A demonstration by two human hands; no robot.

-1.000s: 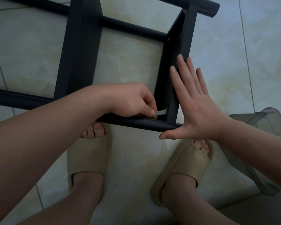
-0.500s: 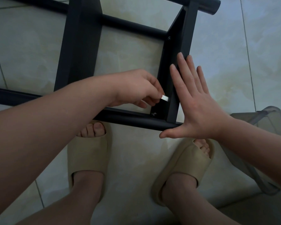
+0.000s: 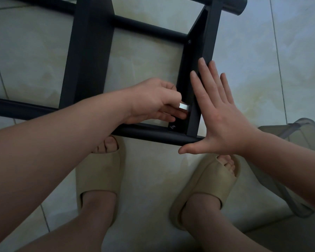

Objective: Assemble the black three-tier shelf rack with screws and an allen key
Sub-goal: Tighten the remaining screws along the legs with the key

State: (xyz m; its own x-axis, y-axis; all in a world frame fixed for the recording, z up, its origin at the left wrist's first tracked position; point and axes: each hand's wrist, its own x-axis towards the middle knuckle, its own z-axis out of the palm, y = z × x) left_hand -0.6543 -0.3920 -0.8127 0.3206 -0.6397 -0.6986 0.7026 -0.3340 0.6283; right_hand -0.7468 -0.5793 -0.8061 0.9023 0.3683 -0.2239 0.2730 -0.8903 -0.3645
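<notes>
The black shelf rack (image 3: 91, 51) lies on the tiled floor, its round tubes joined by flat black cross panels. My left hand (image 3: 153, 100) pinches a small silver allen key (image 3: 184, 106) against the inner face of the right-hand panel (image 3: 198, 70), just above a screw (image 3: 172, 126) in the panel's lower corner. My right hand (image 3: 218, 113) lies flat with straight fingers, pressing on the outer side of that panel where it meets the near tube (image 3: 153, 132). A second screw (image 3: 189, 41) shows at the panel's upper corner.
My two feet in beige slides (image 3: 98, 171) stand on the floor just below the near tube. A translucent grey stool or bin (image 3: 287, 160) sits at the right, under my right forearm. Pale floor tiles (image 3: 280, 60) surround the rack.
My left hand has lifted the allen key away from the lower corner screw, which now shows, and holds it higher against the panel. My right hand has stayed flat in place.
</notes>
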